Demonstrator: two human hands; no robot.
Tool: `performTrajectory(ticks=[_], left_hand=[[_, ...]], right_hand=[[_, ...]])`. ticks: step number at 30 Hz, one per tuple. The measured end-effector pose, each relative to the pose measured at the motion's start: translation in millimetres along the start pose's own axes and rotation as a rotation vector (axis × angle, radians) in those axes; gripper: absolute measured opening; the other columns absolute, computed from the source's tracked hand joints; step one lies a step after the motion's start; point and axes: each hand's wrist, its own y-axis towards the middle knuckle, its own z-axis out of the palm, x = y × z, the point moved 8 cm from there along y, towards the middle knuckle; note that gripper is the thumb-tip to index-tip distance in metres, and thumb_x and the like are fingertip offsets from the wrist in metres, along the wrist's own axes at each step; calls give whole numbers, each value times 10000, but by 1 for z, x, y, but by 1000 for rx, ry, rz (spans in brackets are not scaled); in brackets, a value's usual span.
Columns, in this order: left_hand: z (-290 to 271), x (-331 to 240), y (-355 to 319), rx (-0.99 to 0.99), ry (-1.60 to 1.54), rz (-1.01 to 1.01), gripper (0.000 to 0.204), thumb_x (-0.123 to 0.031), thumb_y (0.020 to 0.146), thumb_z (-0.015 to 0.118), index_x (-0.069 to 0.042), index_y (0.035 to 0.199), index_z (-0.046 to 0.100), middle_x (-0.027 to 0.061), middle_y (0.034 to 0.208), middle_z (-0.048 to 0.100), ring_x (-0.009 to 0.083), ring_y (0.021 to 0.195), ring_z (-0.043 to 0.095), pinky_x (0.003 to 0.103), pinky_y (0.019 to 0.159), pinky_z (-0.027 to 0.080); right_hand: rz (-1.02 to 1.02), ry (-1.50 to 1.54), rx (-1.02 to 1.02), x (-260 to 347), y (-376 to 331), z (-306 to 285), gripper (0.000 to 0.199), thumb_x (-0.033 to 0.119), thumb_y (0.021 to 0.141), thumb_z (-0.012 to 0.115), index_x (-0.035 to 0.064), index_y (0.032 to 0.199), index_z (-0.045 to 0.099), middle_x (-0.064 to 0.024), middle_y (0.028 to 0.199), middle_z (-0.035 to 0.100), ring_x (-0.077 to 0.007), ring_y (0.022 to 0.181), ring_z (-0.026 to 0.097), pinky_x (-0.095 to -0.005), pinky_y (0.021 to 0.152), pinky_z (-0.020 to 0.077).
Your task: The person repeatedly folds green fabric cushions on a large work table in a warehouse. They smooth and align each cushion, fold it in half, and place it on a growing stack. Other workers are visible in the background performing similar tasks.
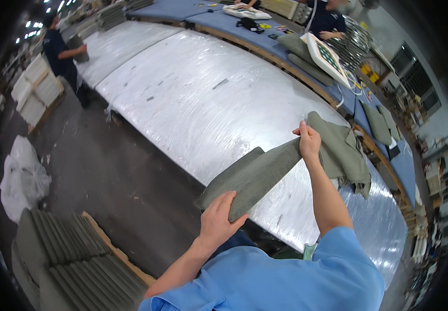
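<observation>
A grey-green cushion (257, 179) slants between my hands over the near edge of the plastic-covered table (193, 98). My left hand (219, 216) grips its lower left end, fingers on top and thumb along the near edge. At the upper right end, my right hand (309, 141) is closed on the cushion's corner, thumb pointing up. Right beside that hand lies a crumpled grey-green fabric cover (340, 153), draped on the table. What is under the cushion is hidden.
Rows of grey-green cushions (79, 259) stand at the lower left, near a clear plastic bag (24, 176). Across the table runs a blue-topped bench (286, 52) with cushions and small tools. One co-worker (60, 52) stands far left holding a cushion; others work behind the bench.
</observation>
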Motion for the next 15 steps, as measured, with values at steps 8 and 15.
performTrajectory(ticks=[8, 15], left_hand=[[14, 9, -6, -37, -87, -14, 683, -230, 741, 909, 7, 1313, 621, 191, 1236, 694, 346, 1118, 694, 416, 964, 552], [13, 31, -8, -18, -129, -70, 739, -210, 710, 926, 10, 1336, 599, 199, 1279, 679, 335, 1155, 685, 411, 1002, 541]], right_hand=[[220, 670, 162, -41, 27, 1, 754, 620, 1080, 396, 59, 614, 587, -127, 657, 659, -211, 661, 634, -330, 711, 507], [503, 1028, 348, -104, 37, 43, 839, 739, 1037, 289, 56, 671, 612, -163, 705, 690, -267, 678, 689, -393, 687, 568]])
